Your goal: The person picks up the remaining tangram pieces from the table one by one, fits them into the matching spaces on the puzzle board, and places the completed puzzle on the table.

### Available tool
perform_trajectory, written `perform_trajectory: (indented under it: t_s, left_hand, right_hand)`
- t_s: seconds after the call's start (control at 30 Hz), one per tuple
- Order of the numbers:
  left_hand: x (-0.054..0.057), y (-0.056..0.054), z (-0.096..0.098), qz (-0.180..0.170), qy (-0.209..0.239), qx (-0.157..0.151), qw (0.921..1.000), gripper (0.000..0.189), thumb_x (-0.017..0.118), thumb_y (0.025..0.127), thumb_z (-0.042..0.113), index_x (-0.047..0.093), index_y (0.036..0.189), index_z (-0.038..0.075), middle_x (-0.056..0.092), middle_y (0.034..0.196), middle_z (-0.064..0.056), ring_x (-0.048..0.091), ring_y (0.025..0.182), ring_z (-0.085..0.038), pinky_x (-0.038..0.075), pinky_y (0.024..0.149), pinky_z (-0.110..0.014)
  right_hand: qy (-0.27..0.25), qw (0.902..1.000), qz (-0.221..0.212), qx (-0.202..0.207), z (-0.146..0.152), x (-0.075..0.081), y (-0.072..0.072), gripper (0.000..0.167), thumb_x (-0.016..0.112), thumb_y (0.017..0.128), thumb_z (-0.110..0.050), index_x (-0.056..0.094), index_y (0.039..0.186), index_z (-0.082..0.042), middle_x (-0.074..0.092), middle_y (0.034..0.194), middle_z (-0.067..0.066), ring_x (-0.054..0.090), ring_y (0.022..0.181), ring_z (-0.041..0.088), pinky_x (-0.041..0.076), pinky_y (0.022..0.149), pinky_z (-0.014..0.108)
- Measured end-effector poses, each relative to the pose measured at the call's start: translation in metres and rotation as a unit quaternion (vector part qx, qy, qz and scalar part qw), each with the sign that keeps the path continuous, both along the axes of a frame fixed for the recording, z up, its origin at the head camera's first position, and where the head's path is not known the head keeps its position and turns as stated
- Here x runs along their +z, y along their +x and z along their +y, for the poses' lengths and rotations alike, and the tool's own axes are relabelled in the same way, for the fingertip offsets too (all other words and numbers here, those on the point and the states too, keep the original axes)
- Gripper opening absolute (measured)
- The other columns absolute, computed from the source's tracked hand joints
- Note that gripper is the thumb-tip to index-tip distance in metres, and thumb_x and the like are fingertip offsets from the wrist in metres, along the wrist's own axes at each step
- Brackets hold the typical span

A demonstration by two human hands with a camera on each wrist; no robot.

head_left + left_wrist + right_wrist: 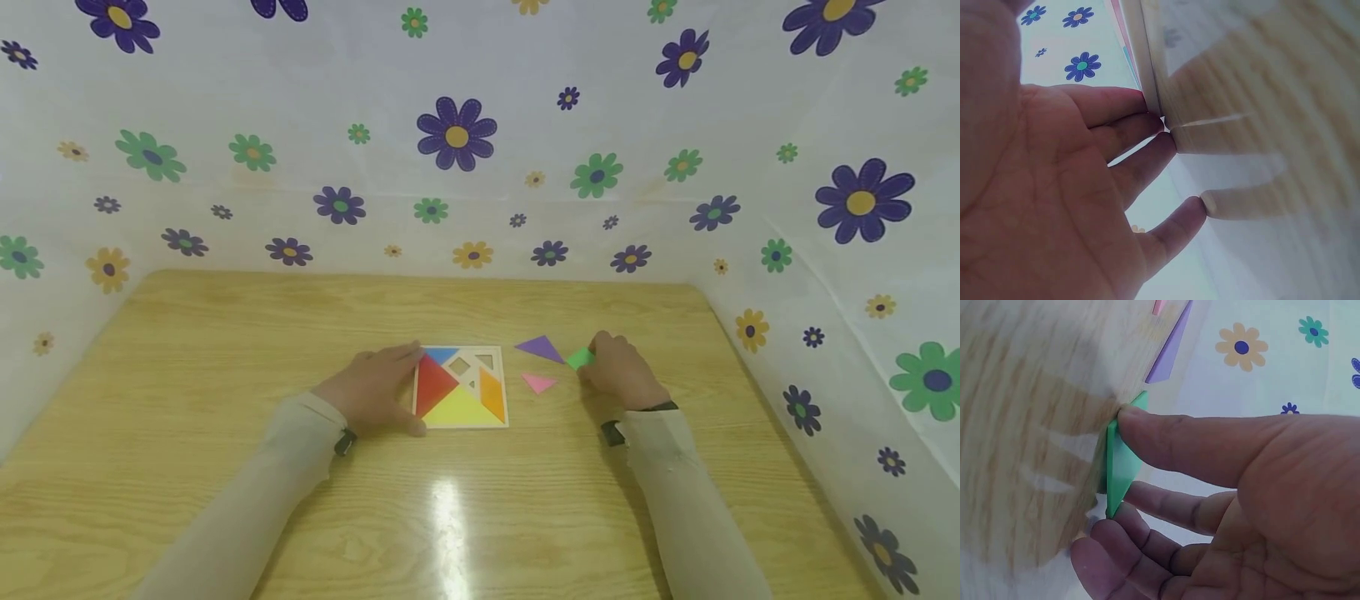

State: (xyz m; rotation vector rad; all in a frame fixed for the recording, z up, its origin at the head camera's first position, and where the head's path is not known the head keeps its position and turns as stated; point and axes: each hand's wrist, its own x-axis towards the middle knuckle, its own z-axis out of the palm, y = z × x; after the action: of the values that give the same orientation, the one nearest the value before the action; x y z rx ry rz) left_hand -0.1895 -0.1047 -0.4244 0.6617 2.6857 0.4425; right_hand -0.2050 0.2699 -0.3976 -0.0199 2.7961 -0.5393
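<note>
A pale square tangram board (pixel 505 412) lies on the table, holding red (pixel 435 385), yellow (pixel 459 410), blue (pixel 441 355) and orange (pixel 491 395) pieces. Several bare recesses show at its upper right. My left hand (pixel 378 387) spans the board's left side, thumb by the lower corner, fingers by the upper one; its fairly straight fingers (pixel 1141 162) meet the board's edge and the tabletop. To the right, my right hand (pixel 621 371) pinches a green tangram piece (pixel 1124 465) between thumb and fingers, close over the table. The fingers partly hide that piece.
Between the board and my right hand lie a purple triangle (pixel 542 348) and a pink triangle (pixel 539 382). The purple one's tip is close to the green piece. A flower-patterned white sheet (pixel 390 83) rises behind the wooden table (pixel 360 517) and along its sides.
</note>
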Motion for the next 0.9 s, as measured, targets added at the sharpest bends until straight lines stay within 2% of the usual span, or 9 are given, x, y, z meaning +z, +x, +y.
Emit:
perform_trajectory:
  t_s: [0.2, 0.3, 0.43, 0.67, 0.9]
  left_hand:
    - [-0.001, 0.0, -0.001, -0.008, 0.001, 0.003, 1.0, 0.118, 0.084, 0.075, 0.062, 0.026, 0.165, 0.014, 0.023, 0.172, -0.004, 0.022, 0.158, -0.028, 0.024, 0.125, -0.053]
    - [-0.001, 0.0, -0.002, -0.006, 0.004, -0.002, 1.0, 0.117, 0.083, 0.076, 0.061, 0.025, 0.165, 0.013, 0.023, 0.172, -0.005, 0.022, 0.158, -0.029, 0.024, 0.125, -0.053]
    - [-0.002, -0.001, -0.003, 0.002, 0.009, -0.011, 0.9999, 0.116, 0.082, 0.077, 0.061, 0.025, 0.165, 0.011, 0.023, 0.171, -0.007, 0.022, 0.158, -0.03, 0.024, 0.125, -0.054]
    - [-0.004, -0.001, -0.003, 0.002, 0.015, -0.012, 0.9998, 0.116, 0.082, 0.077, 0.061, 0.025, 0.165, 0.011, 0.023, 0.171, -0.007, 0.022, 0.157, -0.029, 0.023, 0.125, -0.054]
    - [-0.002, -0.001, -0.002, 0.002, 0.012, -0.009, 0.9999, 0.116, 0.082, 0.077, 0.062, 0.024, 0.165, 0.011, 0.022, 0.172, -0.006, 0.022, 0.158, -0.029, 0.023, 0.125, -0.053]
  right_hand:
    - [0.021, 0.9997, 0.012, 0.005, -0.003, 0.003, 0.002, 0.048, 0.067, 0.096, -0.014, 0.051, 0.133, 0.012, 0.058, 0.123, 0.033, 0.057, 0.099, 0.036, 0.053, 0.087, 0.05]
    - [0.021, 0.9997, 0.013, 0.002, -0.003, 0.005, 0.003, 0.049, 0.069, 0.096, -0.014, 0.05, 0.133, 0.013, 0.058, 0.123, 0.033, 0.057, 0.098, 0.035, 0.053, 0.087, 0.049]
    - [0.007, 0.9999, 0.012, 0.003, -0.002, 0.007, 0.003, 0.043, 0.067, 0.098, -0.011, 0.052, 0.129, 0.015, 0.062, 0.12, 0.032, 0.058, 0.096, 0.033, 0.053, 0.084, 0.045]
    - [0.001, 0.9986, 0.051, 0.014, -0.004, 0.01, 0.003, 0.023, 0.062, 0.099, -0.008, 0.066, 0.114, 0.011, 0.068, 0.117, 0.028, 0.065, 0.106, 0.042, 0.055, 0.093, 0.054]
    - [-0.001, 0.9983, 0.055, 0.019, -0.005, 0.013, 0.002, 0.023, 0.06, 0.099, -0.01, 0.07, 0.109, 0.008, 0.07, 0.115, 0.025, 0.066, 0.102, 0.038, 0.056, 0.09, 0.052]
